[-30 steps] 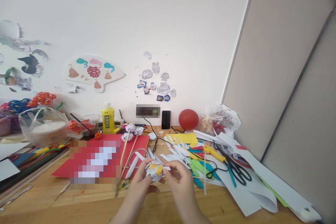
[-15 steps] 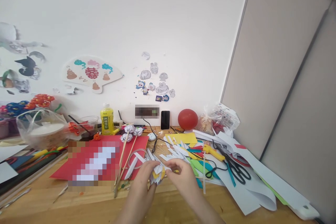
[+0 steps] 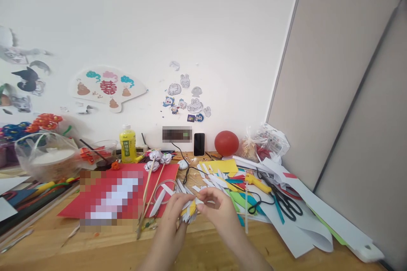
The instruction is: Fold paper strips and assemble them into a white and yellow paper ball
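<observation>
My left hand (image 3: 175, 216) is wrapped round the left side of a white and yellow folded-paper piece (image 3: 190, 211) above the table's front part. From the right, my right hand (image 3: 214, 209) pinches the edge of the same piece with thumb and index finger. White petal-like folds point down below a yellow part. Just behind the hands lie loose white paper strips (image 3: 216, 182). Left of my left hand are a wire ring (image 3: 163, 191) and paper flowers (image 3: 154, 161) on wooden sticks.
A yellow glue gun (image 3: 259, 183), black scissors (image 3: 288, 207) and white sheets (image 3: 286, 235) lie at the right. Red paper (image 3: 73, 201) spreads at the left. Farther back stand a yellow bottle (image 3: 128, 144), a phone (image 3: 199, 144) and a red balloon (image 3: 226, 143).
The paper piece has turned slightly and shows more of its yellow part. My right fingers have shifted a little on its edge. The whole view has moved slightly.
</observation>
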Demonstrator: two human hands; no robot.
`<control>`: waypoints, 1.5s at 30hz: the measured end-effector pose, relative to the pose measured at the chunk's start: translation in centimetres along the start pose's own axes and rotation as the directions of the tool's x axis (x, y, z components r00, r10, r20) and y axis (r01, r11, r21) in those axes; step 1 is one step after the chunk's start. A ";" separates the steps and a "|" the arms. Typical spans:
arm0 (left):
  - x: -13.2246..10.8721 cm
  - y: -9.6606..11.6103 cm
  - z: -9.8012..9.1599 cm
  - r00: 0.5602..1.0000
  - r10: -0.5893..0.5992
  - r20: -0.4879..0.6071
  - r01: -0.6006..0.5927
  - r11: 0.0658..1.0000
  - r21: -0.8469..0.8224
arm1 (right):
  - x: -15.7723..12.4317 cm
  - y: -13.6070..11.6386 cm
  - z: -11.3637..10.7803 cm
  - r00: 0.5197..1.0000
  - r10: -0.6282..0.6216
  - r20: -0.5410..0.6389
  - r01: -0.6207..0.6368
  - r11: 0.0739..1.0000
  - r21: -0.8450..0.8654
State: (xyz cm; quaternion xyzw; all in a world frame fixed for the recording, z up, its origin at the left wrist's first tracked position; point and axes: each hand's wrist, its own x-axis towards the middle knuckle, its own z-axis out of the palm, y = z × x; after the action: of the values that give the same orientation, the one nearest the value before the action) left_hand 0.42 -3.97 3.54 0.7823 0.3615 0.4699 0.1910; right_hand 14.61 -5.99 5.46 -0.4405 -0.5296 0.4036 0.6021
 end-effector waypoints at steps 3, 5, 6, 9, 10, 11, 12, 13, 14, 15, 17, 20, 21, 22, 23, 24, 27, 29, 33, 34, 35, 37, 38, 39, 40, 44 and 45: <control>0.3 0.5 0.2 0.986 -0.168 -0.002 0.160 0.946 -0.282 | -0.3 0.4 0.4 0.997 -0.066 0.032 0.063 0.996 0.069; 0.4 0.7 0.3 0.968 -0.250 0.009 0.231 0.880 -0.415 | -0.6 0.8 0.6 0.993 -0.117 0.021 0.115 0.991 0.067; 0.3 0.8 0.3 0.961 -0.275 0.016 0.253 0.856 -0.451 | -0.6 1.0 0.7 0.989 -0.150 0.010 0.150 0.988 0.035; 0.1 0.8 0.4 0.954 -0.298 0.029 0.281 0.856 -0.435 | -0.7 1.5 1.0 0.975 -0.211 -0.062 0.204 0.974 -0.101; 0.0 0.7 0.4 0.956 -0.291 0.035 0.280 0.872 -0.402 | -0.7 1.6 1.0 0.974 -0.207 -0.095 0.195 0.974 -0.119; -0.1 0.6 0.5 0.960 -0.278 0.044 0.275 0.889 -0.366 | -0.7 1.7 1.1 0.973 -0.195 -0.120 0.182 0.976 -0.117; -0.2 0.4 0.5 0.964 -0.260 0.056 0.264 0.906 -0.332 | -0.6 1.7 1.1 0.973 -0.187 -0.132 0.174 0.979 -0.107; -0.3 0.3 0.6 0.969 -0.239 0.070 0.248 0.920 -0.302 | -0.6 1.7 1.0 0.974 -0.188 -0.129 0.175 0.979 -0.101; -0.3 0.3 0.6 0.973 -0.218 0.081 0.232 0.932 -0.279 | -0.5 1.7 1.0 0.973 -0.200 -0.118 0.187 0.976 -0.111; -0.3 0.2 0.6 0.975 -0.202 0.089 0.218 0.941 -0.260 | -0.5 1.6 0.9 0.970 -0.219 -0.104 0.204 0.969 -0.142; -0.2 0.1 0.5 0.978 -0.184 0.097 0.202 0.952 -0.229 | -0.4 1.2 0.6 0.961 -0.266 -0.070 0.242 0.939 -0.243; 0.0 0.1 0.2 0.978 -0.178 0.106 0.195 0.964 -0.179 | -0.4 0.8 0.3 0.939 -0.343 -0.010 0.310 0.862 -0.400; 0.0 0.1 0.2 0.979 -0.173 0.106 0.188 0.970 -0.153 | -0.4 0.7 0.3 0.936 -0.351 0.002 0.318 0.847 -0.425; 0.1 0.2 0.1 0.980 -0.170 0.104 0.183 0.975 -0.124 | -0.4 0.7 0.3 0.939 -0.343 -0.002 0.309 0.849 -0.428; 0.1 0.2 0.0 0.981 -0.170 0.098 0.179 0.979 -0.094 | -0.3 0.8 0.3 0.949 -0.316 -0.023 0.279 0.869 -0.408; 0.0 0.2 0.0 0.981 -0.173 0.088 0.179 0.982 -0.066 | -0.3 0.9 0.4 0.961 -0.272 -0.055 0.234 0.901 -0.366; -0.2 -0.1 -0.1 0.982 -0.182 0.048 0.180 0.983 0.028 | 0.0 1.3 0.6 0.986 -0.123 -0.116 0.094 0.969 -0.228; -0.4 -0.5 -0.2 0.991 -0.134 0.011 0.132 0.984 0.121 | 0.1 1.5 0.6 0.986 -0.126 -0.107 0.096 0.963 -0.254; -0.7 -1.5 -0.1 0.995 0.100 -0.019 -0.089 0.947 0.310 | 0.0 1.5 0.5 0.939 -0.341 -0.034 0.292 0.848 -0.442; -0.7 -1.6 -0.1 0.990 0.144 -0.011 -0.132 0.932 0.339 | 0.0 1.4 0.4 0.924 -0.382 -0.011 0.333 0.819 -0.467; -0.7 -1.7 0.0 0.985 0.173 -0.002 -0.161 0.919 0.360 | 0.0 1.3 0.3 0.912 -0.409 0.009 0.362 0.796 -0.486; -0.6 -1.8 0.0 0.978 0.211 0.010 -0.198 0.900 0.388 | 0.1 1.3 0.1 0.897 -0.438 0.048 0.400 0.763 -0.508; -0.5 -1.7 -0.1 0.975 0.222 0.015 -0.210 0.893 0.398 | 0.2 1.2 0.0 0.894 -0.442 0.070 0.412 0.753 -0.512; -0.5 -1.6 -0.1 0.973 0.230 0.021 -0.219 0.887 0.407 | 0.3 1.2 -0.1 0.896 -0.435 0.090 0.417 0.752 -0.511; -0.5 -1.4 -0.2 0.971 0.235 0.029 -0.226 0.880 0.417 | 0.3 1.2 -0.2 0.900 -0.422 0.108 0.416 0.759 -0.501; -0.4 -0.9 -0.4 0.962 0.254 0.101 -0.271 0.831 0.486 | 0.4 1.0 -0.5 0.911 -0.363 0.193 0.410 0.766 -0.495; -0.4 -0.8 -0.5 0.957 0.264 0.119 -0.287 0.813 0.506 | 0.3 0.9 -0.5 0.907 -0.364 0.211 0.419 0.742 -0.524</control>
State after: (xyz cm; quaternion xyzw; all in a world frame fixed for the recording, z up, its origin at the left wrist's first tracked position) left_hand -0.43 -3.77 3.00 0.8586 0.3534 0.3607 -0.0889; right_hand 15.08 -5.51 4.67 -0.4560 -0.7323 0.1161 0.4922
